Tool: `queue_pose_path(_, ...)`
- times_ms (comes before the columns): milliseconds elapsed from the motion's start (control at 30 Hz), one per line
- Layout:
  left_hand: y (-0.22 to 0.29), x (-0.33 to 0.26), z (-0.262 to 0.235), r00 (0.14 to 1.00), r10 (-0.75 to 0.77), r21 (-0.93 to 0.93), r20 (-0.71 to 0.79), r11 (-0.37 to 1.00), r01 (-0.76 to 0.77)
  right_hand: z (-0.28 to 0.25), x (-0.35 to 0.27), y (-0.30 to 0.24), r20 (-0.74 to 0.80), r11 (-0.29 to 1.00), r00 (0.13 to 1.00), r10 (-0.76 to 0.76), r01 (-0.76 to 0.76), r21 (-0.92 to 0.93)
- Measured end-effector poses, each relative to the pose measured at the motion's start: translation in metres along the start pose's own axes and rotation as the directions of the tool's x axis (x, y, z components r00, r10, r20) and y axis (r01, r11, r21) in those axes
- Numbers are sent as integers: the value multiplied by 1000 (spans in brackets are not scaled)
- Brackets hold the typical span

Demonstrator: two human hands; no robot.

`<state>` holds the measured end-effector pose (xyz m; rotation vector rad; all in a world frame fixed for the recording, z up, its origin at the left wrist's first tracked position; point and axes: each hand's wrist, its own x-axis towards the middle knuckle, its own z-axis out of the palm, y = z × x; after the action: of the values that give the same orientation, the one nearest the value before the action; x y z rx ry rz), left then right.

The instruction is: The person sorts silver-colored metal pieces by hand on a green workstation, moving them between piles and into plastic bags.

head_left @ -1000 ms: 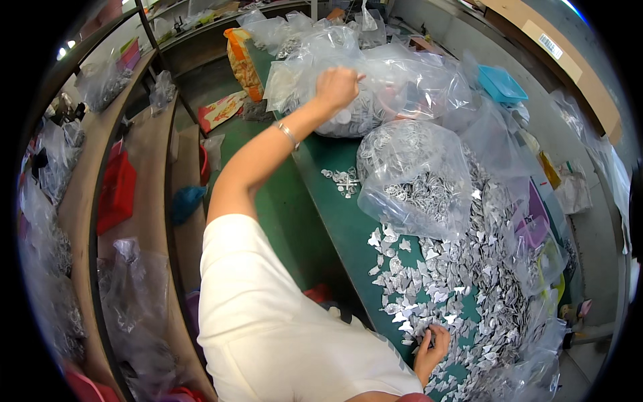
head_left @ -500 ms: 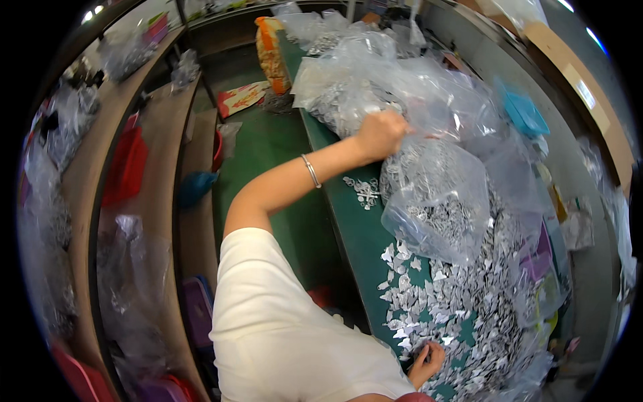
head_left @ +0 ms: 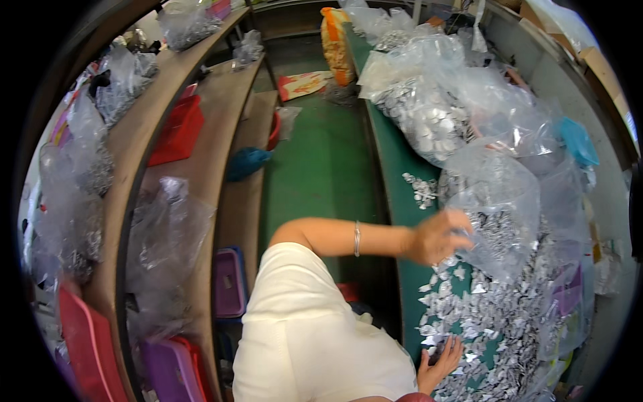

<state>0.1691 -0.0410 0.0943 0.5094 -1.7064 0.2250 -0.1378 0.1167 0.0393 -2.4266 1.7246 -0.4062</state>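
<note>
My left hand (head_left: 439, 238), with a silver bangle on its wrist, is beside a clear plastic bag (head_left: 512, 251) of small silvery pieces. Motion smears its bent fingers, so whether they hold anything is unclear. Nearer me, my right hand (head_left: 442, 365) lies with fingers extended at the edge of a wide spread of loose, flat, silver-grey pieces (head_left: 499, 315). These cover much of the green tabletop (head_left: 410, 268). A small separate cluster of silvery pieces (head_left: 422, 189) lies beyond my left hand.
Farther along the table stands a large clear bag of round silvery pieces (head_left: 439, 124). A light-blue basket (head_left: 579, 142) is at the back. Wooden shelves (head_left: 161, 134) on the left carry a red tray (head_left: 177, 130) and plastic bags. Green floor (head_left: 321, 167) runs between.
My left hand has come back from the farther bags toward the near bag's edge. The fingers of my right hand have straightened from a curl. The view has shifted left.
</note>
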Motion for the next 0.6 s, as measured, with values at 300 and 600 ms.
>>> queue_pose_path(300,130,-94,88,544,-405,159,735,883,442,-3,-20,16,38,987,998,41,-35,-157)
queue_pose_path(600,113,-109,104,706,-230,102,670,970,220,12,-57,68,-350,986,929,119,-152,-68)
